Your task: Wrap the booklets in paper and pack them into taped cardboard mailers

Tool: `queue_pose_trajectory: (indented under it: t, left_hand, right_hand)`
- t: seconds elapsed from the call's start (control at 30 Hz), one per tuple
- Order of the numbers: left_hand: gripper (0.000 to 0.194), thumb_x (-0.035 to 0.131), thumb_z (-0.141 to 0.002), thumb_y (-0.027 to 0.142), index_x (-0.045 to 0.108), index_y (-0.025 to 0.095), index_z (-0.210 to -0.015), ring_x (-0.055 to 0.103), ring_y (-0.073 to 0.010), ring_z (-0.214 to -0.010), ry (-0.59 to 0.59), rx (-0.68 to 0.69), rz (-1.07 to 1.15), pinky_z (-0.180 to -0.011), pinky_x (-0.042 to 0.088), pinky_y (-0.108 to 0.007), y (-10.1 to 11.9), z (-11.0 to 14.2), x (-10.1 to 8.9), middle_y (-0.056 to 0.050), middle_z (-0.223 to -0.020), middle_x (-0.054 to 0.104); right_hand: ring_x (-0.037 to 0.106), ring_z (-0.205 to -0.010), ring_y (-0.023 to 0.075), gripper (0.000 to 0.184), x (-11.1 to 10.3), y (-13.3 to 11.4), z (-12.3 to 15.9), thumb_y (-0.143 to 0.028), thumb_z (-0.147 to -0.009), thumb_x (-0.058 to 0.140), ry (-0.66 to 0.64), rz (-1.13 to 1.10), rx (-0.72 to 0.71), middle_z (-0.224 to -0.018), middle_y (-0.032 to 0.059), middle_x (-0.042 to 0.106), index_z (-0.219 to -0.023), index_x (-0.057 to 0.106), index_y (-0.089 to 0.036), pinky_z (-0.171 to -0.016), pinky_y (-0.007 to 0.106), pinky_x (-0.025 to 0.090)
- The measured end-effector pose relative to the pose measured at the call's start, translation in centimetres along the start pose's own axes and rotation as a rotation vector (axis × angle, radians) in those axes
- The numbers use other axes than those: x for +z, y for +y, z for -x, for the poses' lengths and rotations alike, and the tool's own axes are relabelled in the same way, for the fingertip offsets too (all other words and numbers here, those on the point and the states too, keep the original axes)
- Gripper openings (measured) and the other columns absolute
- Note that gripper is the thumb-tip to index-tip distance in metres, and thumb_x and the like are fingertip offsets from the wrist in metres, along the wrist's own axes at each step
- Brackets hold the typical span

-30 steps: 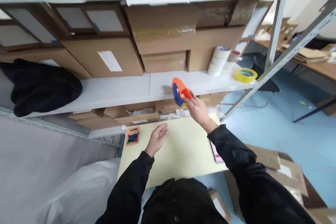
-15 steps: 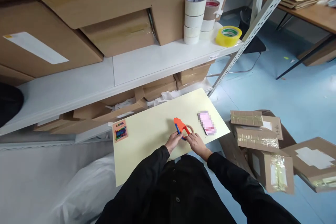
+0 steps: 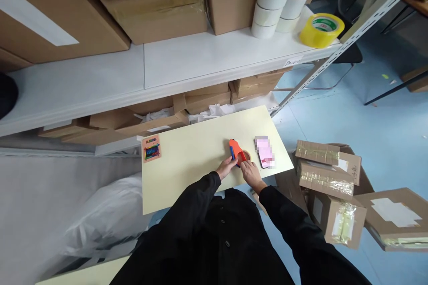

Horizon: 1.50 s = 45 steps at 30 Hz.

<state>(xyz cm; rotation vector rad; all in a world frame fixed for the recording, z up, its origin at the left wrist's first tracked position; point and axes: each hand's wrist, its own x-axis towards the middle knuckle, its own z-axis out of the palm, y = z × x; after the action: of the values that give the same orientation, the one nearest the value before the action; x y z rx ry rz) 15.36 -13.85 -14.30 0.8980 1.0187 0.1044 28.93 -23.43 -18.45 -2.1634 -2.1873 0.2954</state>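
An orange-red and blue tape dispenser (image 3: 235, 147) is held just above the pale yellow board (image 3: 187, 160) in front of my body. My left hand (image 3: 226, 168) is closed around its blue side. On the other side, the bent fingers of my right hand (image 3: 251, 174) grip the dispenser close to the tape roll (image 3: 248, 155); the fingertips are partly hidden. A phone with a blurred pink screen (image 3: 264, 151) lies to the right of the hands. At the board's left end is a small pinkish card with a coloured picture (image 3: 151, 149).
Beyond the board stands a grey shelf (image 3: 187, 60) with large cartons (image 3: 160, 13), stacked white tape rolls (image 3: 270, 2) and a yellow tape roll (image 3: 321, 31). Taped parcels (image 3: 329, 173) are piled on the right. White plastic sheeting (image 3: 107, 213) lies at left.
The camera view has shifted, bringing the shelf closer. Both hands still hold the tape dispenser, which has turned slightly more upright in view. Phone and card stay where they were on the board.
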Motion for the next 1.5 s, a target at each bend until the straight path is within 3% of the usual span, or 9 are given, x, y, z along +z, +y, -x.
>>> queue_pose_trajectory:
  t: [0.3, 0.43, 0.53, 0.7, 0.83, 0.97, 1.1, 1.33, 1.5]
  left_hand:
    - [0.047, 0.068, -0.077, 0.048, 0.066, 0.021, -0.115, 0.055, -0.0304, -0.12, 0.026, 0.117, 0.019, -0.104, 0.037, -0.047, 0.4, 0.5, -0.6, -0.01, -0.114, 0.07]
    - [0.045, 0.07, -0.075, 0.047, 0.069, 0.021, -0.111, 0.054, -0.0311, -0.122, 0.006, 0.121, 0.017, -0.103, 0.038, -0.046, 0.9, 1.2, -0.9, -0.01, -0.12, 0.067]
    - [0.049, 0.072, -0.072, 0.047, 0.068, 0.018, -0.111, 0.051, -0.0322, -0.125, 0.066, 0.093, -0.013, -0.103, 0.039, -0.044, 0.7, 1.3, -1.5, -0.013, -0.129, 0.061]
    - [0.06, 0.078, -0.064, 0.046, 0.065, 0.014, -0.113, 0.056, -0.0317, -0.12, 0.24, 0.122, -0.092, -0.102, 0.04, -0.042, -1.1, 2.6, -4.2, -0.017, -0.125, 0.063]
    - [0.056, 0.076, -0.065, 0.046, 0.064, 0.015, -0.111, 0.065, -0.0282, -0.103, 0.417, 0.159, -0.063, -0.094, 0.046, -0.04, -3.5, 6.7, -8.1, -0.016, -0.116, 0.066]
    - [0.047, 0.073, -0.068, 0.045, 0.066, 0.015, -0.104, 0.066, -0.0247, -0.093, 0.709, 0.162, 0.021, -0.09, 0.048, -0.037, -7.4, 12.6, -12.4, -0.013, -0.104, 0.069]
    - [0.042, 0.067, -0.07, 0.044, 0.065, 0.016, -0.101, 0.066, -0.0223, -0.085, 0.913, 0.121, 0.145, -0.086, 0.049, -0.037, -12.6, 18.0, -16.2, -0.009, -0.091, 0.068]
    - [0.04, 0.066, -0.069, 0.045, 0.066, 0.016, -0.097, 0.065, -0.0239, -0.089, 1.075, 0.058, 0.317, -0.083, 0.05, -0.039, -21.0, 25.0, -21.8, -0.01, -0.097, 0.068]
    - [0.04, 0.061, -0.075, 0.045, 0.067, 0.014, -0.099, 0.065, -0.0259, -0.094, 1.105, -0.026, 0.253, -0.086, 0.049, -0.037, -25.3, 27.2, -28.6, -0.012, -0.097, 0.07]
  right_hand:
    - [0.05, -0.09, 0.0261, 0.016, -0.5, -0.2, 0.5, -0.015, -0.089, 0.045, 0.015, 0.009, -0.02, -0.099, 0.0139, 0.062, -0.094, 0.061, -0.016, -0.075, 0.037, 0.034]
    - [0.05, -0.096, 0.0275, 0.018, -1.0, -0.4, 0.5, -0.019, -0.088, 0.049, 0.026, 0.004, 0.005, -0.106, 0.0148, 0.062, -0.102, 0.06, -0.017, -0.077, 0.037, 0.037]
    - [0.051, -0.097, 0.028, 0.022, -1.8, -0.6, 0.3, -0.022, -0.087, 0.051, 0.071, -0.032, 0.011, -0.106, 0.0149, 0.061, -0.107, 0.059, -0.016, -0.078, 0.038, 0.039]
    - [0.058, -0.091, 0.0251, 0.023, -3.0, -1.6, -0.9, -0.019, -0.089, 0.045, 0.152, -0.224, -0.096, -0.098, 0.0128, 0.064, -0.106, 0.06, -0.016, -0.077, 0.037, 0.044]
    - [0.064, -0.08, 0.0209, 0.026, -3.3, -4.0, -3.2, -0.02, -0.092, 0.04, -0.008, -0.345, -0.249, -0.09, 0.0095, 0.069, -0.107, 0.061, -0.016, -0.074, 0.032, 0.047]
    - [0.067, -0.084, 0.0191, 0.028, -3.6, -9.0, -6.5, -0.026, -0.095, 0.039, -0.211, -0.306, -0.451, -0.098, 0.008, 0.072, -0.108, 0.063, -0.019, -0.074, 0.028, 0.048]
    - [0.067, -0.09, 0.018, 0.03, -4.0, -16.2, -9.1, -0.029, -0.098, 0.036, -0.346, -0.226, -0.66, -0.104, 0.0067, 0.071, -0.106, 0.064, -0.021, -0.077, 0.028, 0.047]
    - [0.066, -0.094, 0.0192, 0.025, -1.8, -31.1, -10.8, -0.026, -0.095, 0.043, -0.558, -0.049, -0.944, -0.103, 0.0064, 0.071, -0.106, 0.065, -0.021, -0.076, 0.028, 0.045]
    - [0.065, -0.092, 0.0201, 0.022, 2.6, -41.7, -11.9, -0.025, -0.093, 0.047, -0.685, 0.029, -1.039, -0.1, 0.0078, 0.07, -0.104, 0.065, -0.02, -0.075, 0.027, 0.043]
